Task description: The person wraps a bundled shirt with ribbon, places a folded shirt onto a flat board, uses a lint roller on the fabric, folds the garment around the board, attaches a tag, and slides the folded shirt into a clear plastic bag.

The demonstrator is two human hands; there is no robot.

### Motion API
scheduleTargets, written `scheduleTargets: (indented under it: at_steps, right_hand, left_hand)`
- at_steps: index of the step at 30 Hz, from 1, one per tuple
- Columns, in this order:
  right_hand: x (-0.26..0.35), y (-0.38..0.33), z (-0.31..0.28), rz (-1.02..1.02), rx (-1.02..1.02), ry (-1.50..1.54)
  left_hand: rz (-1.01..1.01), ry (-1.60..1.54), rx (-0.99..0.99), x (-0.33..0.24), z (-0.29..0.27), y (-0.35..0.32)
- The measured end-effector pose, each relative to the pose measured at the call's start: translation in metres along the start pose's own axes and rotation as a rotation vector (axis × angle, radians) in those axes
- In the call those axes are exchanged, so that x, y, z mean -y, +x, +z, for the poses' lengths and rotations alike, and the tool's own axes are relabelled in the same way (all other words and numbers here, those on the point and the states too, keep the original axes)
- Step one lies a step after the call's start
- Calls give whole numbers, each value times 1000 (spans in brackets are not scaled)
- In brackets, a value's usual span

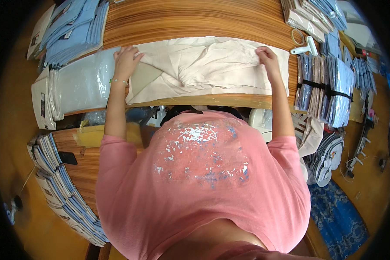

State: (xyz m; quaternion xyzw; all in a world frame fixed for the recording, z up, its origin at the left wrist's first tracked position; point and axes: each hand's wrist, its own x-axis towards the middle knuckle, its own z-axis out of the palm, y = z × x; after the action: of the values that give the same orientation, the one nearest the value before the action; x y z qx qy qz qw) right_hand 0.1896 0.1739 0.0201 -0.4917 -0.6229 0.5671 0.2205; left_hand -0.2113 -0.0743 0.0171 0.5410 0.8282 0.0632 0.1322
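A long strip of wrinkled cream cloth (212,63) lies across the table before me, looking like a folded garment, its exact kind unclear. Its middle is bunched into a twist, and a greyish-beige panel (146,78) shows near the left end. My left hand (126,63) rests palm down over the upper left corner, fingers apart, beside a stack of clear plastic bags (82,80). Near the upper right end, my right hand (268,60) pinches the cloth between thumb and fingertips.
Packed blue shirts (76,32) are piled at far left. On the right sit a strapped shirt bundle (325,89), a white-handled tool (305,47) and a tape roll (297,37). A dark phone (68,157) lies near more packed shirts (67,190) at lower left.
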Motion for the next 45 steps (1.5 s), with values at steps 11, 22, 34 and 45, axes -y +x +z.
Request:
scheduleTargets:
  at_steps: [11,22,34,45]
  right_hand:
    - [-88,-20,-128,86,-424,-987]
    - [-66,-23,-134,141,59,260]
    - [13,-46,-83,54,484,139]
    - [-58,54,-53,-883,34,-616]
  left_hand:
    - [441,-508,-333,-278,81,12]
    - [346,-70,-182,-290,102,7]
    - [-243,-1508,110,-316,106,-3]
    - [47,-287,-293,-388,149,-57]
